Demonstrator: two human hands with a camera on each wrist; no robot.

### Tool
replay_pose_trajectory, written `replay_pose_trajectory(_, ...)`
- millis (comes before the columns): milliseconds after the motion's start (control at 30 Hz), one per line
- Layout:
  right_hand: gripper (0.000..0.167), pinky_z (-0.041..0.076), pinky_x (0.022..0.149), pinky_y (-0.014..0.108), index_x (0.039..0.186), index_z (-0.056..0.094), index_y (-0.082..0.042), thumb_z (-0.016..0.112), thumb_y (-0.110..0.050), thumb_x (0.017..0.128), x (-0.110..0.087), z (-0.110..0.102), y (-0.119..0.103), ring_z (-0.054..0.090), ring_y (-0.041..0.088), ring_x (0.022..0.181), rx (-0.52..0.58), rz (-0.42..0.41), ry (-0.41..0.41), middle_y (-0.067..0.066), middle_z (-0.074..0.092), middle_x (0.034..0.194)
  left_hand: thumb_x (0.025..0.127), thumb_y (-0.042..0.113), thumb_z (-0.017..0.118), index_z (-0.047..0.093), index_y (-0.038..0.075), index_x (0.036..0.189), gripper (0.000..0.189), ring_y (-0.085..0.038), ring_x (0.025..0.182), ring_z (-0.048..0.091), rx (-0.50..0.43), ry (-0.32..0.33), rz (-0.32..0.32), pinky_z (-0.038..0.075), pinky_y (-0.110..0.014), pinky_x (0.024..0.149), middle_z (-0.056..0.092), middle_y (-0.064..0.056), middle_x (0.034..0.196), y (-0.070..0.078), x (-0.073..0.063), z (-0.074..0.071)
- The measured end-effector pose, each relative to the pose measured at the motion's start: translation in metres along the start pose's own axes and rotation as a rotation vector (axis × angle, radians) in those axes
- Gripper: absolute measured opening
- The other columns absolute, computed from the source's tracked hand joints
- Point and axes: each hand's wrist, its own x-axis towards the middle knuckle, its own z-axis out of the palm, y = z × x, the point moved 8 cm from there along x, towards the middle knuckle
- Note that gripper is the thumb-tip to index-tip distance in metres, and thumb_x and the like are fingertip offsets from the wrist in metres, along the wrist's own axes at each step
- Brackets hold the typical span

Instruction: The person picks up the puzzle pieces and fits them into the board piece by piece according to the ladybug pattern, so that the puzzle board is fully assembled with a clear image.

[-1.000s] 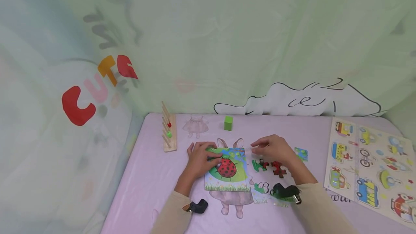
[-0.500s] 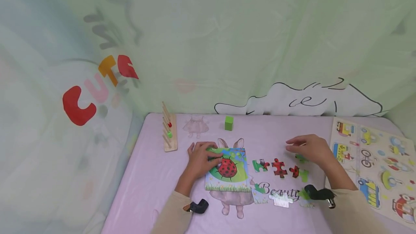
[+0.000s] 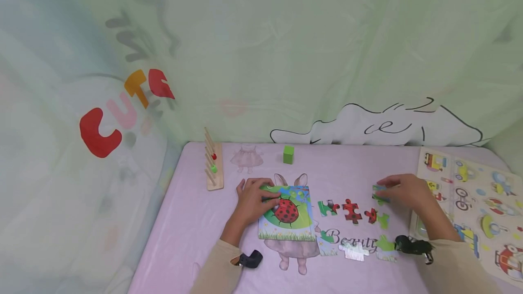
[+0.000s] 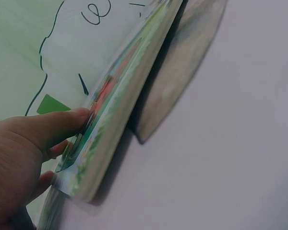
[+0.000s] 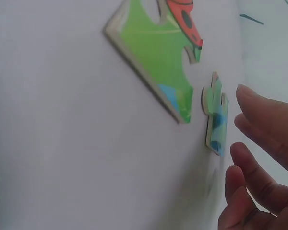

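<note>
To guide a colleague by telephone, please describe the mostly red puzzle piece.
On the pink table, the left hand rests on a ladybug board. To the board's right, the puzzle piece lies between two red-and-green pieces. Unlike them, it is mostly red with black spots.

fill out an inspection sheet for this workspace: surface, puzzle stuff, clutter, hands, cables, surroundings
Surface: pale pink cloth, printed with rabbit figures and the word Beauty.
Job's things: ladybug puzzle lying flat; several loose puzzle pieces beside it, including a blue-green piece.
Clutter: green cube and peg stand toward the back; vehicle board on the right.
Hands: left hand rests on the ladybug puzzle; right hand is close to the blue-green piece, not gripping it.
Cables: nothing seen.
Surroundings: pale green drape behind, with coloured letters.
</note>
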Motion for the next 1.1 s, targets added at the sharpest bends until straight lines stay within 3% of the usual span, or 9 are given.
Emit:
replay_pose_trajectory(233, 0.05, 0.047, 0.079, 0.054, 0.116, 0.074, -0.003, 0.085, -0.034, 0.079, 0.001, 0.003, 0.005, 0.061, 0.042, 0.1, 0.003, -0.003, -0.011, 0.025, 0.071, 0.114, 0.091, 0.042, 0.077, 0.08, 0.033, 0.112, 0.023, -0.022, 0.129, 0.047, -0.005, -0.004, -0.004, 0.012, -0.069, 0.117, 0.063, 0.009, 0.131, -0.003, 0.001, 0.001)
replay_pose_trajectory(500, 0.051, 0.047, 0.079, 0.052, 0.117, 0.07, -0.002, 0.087, -0.03, 0.077, 0.004, 0.007, 0.011, 0.058, 0.041, 0.099, 0.026, 0.003, -0.024, 0.026, 0.066, 0.115, 0.091, 0.042, 0.077, 0.08, 0.033, 0.112, 0.023, -0.022, 0.129, 0.047, -0.002, -0.001, 0.002, 0.012, -0.068, 0.117, 0.063, 0.009, 0.131, -0.002, 0.0, 0.001)
replay_pose_trajectory(767, 0.048, 0.047, 0.077, 0.046, 0.108, 0.064, -0.001, 0.087, -0.027, 0.077, 0.005, 0.007, 0.009, 0.058, 0.036, 0.094, 0.025, -0.021, -0.028, 0.024, 0.065, 0.109, 0.09, 0.041, 0.077, 0.08, 0.032, 0.11, 0.022, -0.023, 0.128, 0.048, -0.001, 0.013, 0.011, 0.013, -0.068, 0.116, 0.064, 0.008, 0.13, -0.001, -0.001, 0.001)
replay_pose_trajectory(967, 0.039, 0.043, 0.068, 0.036, 0.116, 0.065, -0.009, 0.08, -0.027, 0.085, 0.001, 0.008, -0.002, 0.058, 0.038, 0.095, 0.049, -0.037, -0.018, 0.028, 0.064, 0.116, 0.091, 0.042, 0.077, 0.08, 0.033, 0.111, 0.022, -0.023, 0.128, 0.047, 0.001, 0.007, 0.006, 0.013, -0.068, 0.117, 0.063, 0.009, 0.131, -0.002, 0.0, 0.002)
replay_pose_trajectory(1100, 0.041, 0.045, 0.063, 0.032, 0.126, 0.067, -0.008, 0.075, -0.03, 0.092, -0.002, 0.011, -0.018, 0.062, 0.032, 0.089, 0.087, -0.057, 0.011, 0.025, 0.067, 0.113, 0.091, 0.042, 0.076, 0.08, 0.033, 0.111, 0.023, -0.022, 0.129, 0.047, 0.001, 0.003, 0.004, 0.013, -0.068, 0.117, 0.063, 0.009, 0.132, -0.002, 0.0, 0.002)
